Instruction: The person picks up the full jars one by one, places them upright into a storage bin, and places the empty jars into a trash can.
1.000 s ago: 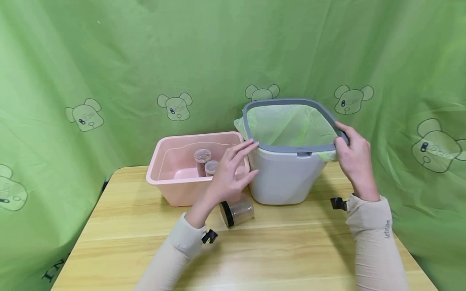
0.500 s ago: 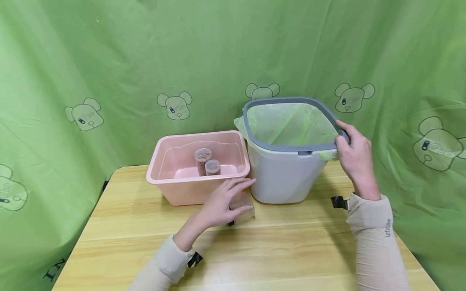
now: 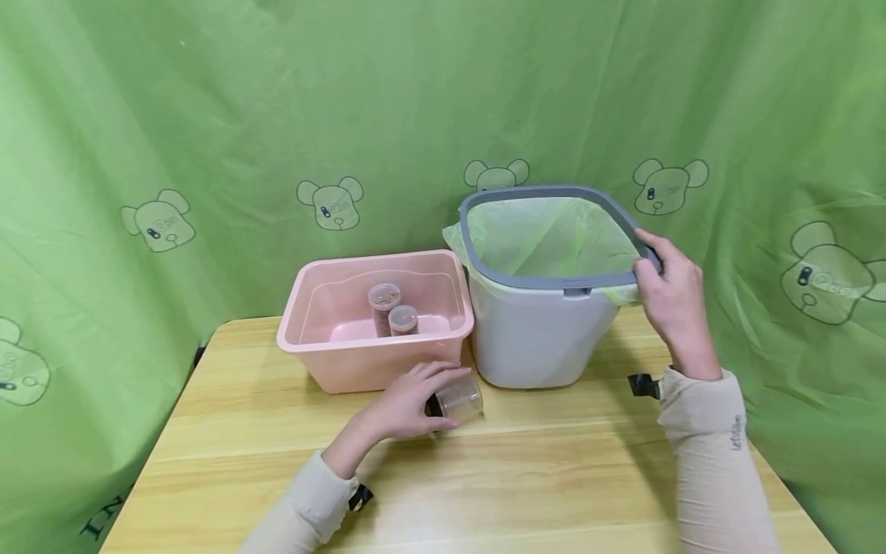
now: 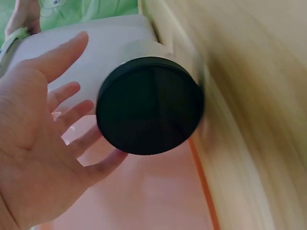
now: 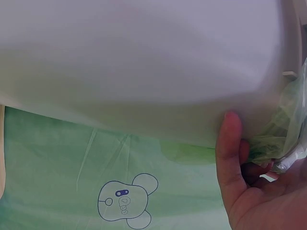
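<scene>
A clear jar with a black lid (image 3: 462, 400) lies on its side on the table, its lid facing my left hand (image 3: 408, 404). That hand reaches over the jar with its fingers spread. In the left wrist view the thumb stands apart from the black lid (image 4: 149, 106), and the lower fingers are close to its edge; whether they touch it I cannot tell. My right hand (image 3: 673, 296) grips the grey rim (image 3: 554, 282) of the white trash can (image 3: 540, 338) at its right front corner. A light green bag (image 3: 554, 231) lines the can.
Left of the can, close against it, stands a pink plastic bin (image 3: 374, 365) with two clear-lidded jars (image 3: 384, 308) inside. Wooden tabletop (image 3: 526, 492) lies in front. A green curtain (image 3: 401, 92) hangs behind.
My left hand has moved down and left from beside the can's rim to the lying jar. My right hand has stayed on the rim.
</scene>
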`<action>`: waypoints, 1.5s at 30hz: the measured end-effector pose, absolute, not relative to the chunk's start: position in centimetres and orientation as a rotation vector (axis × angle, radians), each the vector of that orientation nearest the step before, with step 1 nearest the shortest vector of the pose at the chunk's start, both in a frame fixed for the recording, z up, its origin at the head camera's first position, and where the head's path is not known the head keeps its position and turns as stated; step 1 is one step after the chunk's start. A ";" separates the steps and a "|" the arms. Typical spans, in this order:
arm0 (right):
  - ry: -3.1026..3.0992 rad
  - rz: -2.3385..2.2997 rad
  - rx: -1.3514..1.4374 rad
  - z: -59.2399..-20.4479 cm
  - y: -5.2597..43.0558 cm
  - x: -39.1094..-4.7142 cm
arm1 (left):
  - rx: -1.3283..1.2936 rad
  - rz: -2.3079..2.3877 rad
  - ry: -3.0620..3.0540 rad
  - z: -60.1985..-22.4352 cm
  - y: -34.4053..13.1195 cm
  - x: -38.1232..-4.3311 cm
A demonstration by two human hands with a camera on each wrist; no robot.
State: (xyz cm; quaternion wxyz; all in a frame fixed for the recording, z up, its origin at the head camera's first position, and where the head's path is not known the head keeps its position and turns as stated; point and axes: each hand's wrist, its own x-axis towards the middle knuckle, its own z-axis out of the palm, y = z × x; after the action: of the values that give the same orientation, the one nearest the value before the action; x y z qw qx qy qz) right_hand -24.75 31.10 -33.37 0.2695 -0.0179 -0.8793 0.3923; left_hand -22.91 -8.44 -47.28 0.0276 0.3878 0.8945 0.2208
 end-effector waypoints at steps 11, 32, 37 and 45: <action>-2.383 1.061 -0.033 -33.3 31.0 -24.7 | 1.181 0.646 2.737 -48.8 -8.4 -23.4; -2.364 1.083 -0.027 -33.2 31.2 -24.6 | 1.087 0.925 2.742 -47.4 -8.3 -21.7; -2.363 1.085 -0.028 -33.3 31.3 -24.5 | 1.139 1.154 2.682 -45.6 -8.8 -21.2; -2.373 1.094 -0.024 -33.3 31.2 -24.6 | 1.297 1.396 2.623 -42.1 -10.1 -20.4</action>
State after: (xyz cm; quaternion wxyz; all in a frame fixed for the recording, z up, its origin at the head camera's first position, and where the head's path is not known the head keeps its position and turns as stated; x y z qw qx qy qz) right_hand -24.64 31.24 -33.26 0.2609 -0.0090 -0.8766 0.4042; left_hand -20.41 -10.10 -42.12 -0.0504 0.3996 0.8081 0.4299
